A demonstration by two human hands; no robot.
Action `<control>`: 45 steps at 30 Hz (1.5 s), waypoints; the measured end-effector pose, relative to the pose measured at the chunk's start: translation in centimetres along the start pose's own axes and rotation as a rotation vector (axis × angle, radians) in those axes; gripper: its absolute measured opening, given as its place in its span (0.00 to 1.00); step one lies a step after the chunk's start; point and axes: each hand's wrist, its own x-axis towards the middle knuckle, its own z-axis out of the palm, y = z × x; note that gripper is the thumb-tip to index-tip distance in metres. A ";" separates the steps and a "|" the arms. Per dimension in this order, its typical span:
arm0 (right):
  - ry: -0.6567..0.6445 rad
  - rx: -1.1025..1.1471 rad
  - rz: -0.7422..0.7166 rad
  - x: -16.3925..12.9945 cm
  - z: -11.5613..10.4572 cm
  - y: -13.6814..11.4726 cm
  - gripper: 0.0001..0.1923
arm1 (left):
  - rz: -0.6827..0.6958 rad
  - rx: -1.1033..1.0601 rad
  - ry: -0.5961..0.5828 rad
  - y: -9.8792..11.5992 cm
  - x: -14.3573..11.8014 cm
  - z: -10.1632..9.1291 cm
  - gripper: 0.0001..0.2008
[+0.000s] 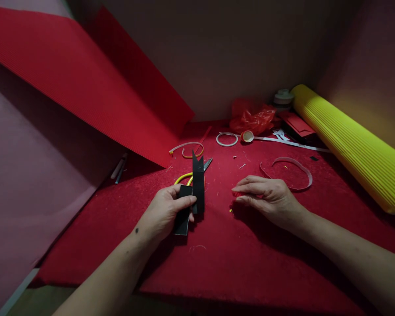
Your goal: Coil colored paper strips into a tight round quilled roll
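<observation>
A red surface (237,263) carries plenty of clutter. Far left, a big sheet of red corrugated paper (85,87) leans up and across the corner. On the right lies a yellow corrugated roll (345,140), angled toward the back wall. At the back, a crumpled red plastic bag (253,119) sits beside a white ring (227,139) and a small round cap (247,136). A curved pinkish paper strip (296,169) rests mid-right. Scissors (206,164) with yellow handles peek out centre. Flat red paper pieces (296,123) lie near the roll.
</observation>
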 end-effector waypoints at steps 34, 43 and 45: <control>-0.006 0.002 0.003 0.1 -0.1 0.0 0.07 | -0.071 0.376 -0.182 0.9 -0.2 1.8 0.07; -0.007 -0.011 -0.005 0.1 -0.1 0.0 0.06 | -0.067 0.396 -0.139 0.8 -0.6 1.7 0.06; -0.010 -0.015 0.001 0.1 -0.1 0.0 0.06 | -0.054 0.397 -0.119 0.9 -0.7 1.6 0.07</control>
